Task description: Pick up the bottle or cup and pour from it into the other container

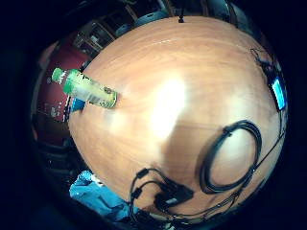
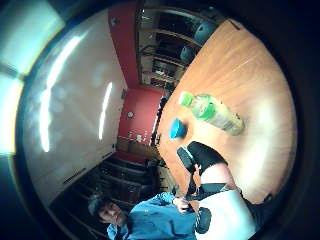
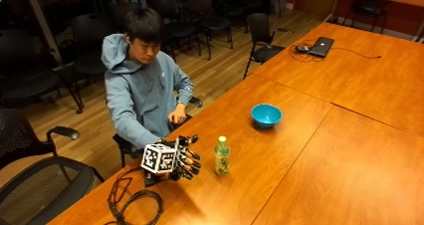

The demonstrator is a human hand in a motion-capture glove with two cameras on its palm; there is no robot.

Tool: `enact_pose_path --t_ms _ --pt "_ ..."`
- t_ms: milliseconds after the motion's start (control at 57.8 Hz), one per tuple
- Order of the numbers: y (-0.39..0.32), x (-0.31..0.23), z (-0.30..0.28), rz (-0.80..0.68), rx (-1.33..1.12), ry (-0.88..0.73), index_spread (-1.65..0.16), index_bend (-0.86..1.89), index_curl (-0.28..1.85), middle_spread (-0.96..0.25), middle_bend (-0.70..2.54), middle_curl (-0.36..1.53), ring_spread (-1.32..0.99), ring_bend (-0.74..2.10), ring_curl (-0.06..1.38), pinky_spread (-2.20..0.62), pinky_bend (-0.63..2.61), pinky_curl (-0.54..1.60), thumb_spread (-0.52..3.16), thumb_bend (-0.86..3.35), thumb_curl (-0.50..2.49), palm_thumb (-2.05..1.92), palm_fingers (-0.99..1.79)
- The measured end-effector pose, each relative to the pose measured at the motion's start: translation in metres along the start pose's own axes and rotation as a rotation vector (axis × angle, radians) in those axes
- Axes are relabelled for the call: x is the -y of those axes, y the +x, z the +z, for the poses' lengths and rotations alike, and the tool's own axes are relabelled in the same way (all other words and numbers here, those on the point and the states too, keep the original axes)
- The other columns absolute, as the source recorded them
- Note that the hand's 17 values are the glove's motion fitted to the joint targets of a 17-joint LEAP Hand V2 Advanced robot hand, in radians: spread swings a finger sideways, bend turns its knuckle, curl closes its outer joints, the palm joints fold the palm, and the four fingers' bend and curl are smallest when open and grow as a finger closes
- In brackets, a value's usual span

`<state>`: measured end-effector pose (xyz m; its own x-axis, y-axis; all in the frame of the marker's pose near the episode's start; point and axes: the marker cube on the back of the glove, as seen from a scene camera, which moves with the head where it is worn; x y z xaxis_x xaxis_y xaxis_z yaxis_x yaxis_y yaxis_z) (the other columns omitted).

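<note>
I hold my right hand beside the bottle, fingers spread, empty, lined up to wrap it | bottle upright on desk | blue bowl farther off, waiting for the pour

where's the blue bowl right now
In the outside view the blue bowl sits on the wooden table near its edge, beyond the upright green bottle and apart from it, farther from the gloved right hand.

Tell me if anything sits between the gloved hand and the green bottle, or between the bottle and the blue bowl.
Nothing visible does. The gloved right hand hovers beside the upright bottle with bare table between them, and only bare wood separates the bottle from the blue bowl.
</note>
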<state>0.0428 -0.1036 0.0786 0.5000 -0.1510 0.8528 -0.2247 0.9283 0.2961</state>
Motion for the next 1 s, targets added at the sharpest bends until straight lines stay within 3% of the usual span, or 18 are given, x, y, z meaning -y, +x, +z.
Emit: enact_pose_path --t_ms 328,1003 --pt "-0.012 0.025 0.065 -0.012 0.041 -0.077 -0.34 0.15 0.25 0.01 0.19 0.30 0.09 0.39 0.28 0.27 0.63 0.26 0.88 -0.03 0.33 0.70 0.14" --pt "-0.020 0.042 0.106 -0.019 0.074 -0.116 -0.33 0.15 0.25 0.02 0.19 0.31 0.09 0.40 0.29 0.27 0.64 0.27 0.88 -0.03 0.33 0.70 0.14"
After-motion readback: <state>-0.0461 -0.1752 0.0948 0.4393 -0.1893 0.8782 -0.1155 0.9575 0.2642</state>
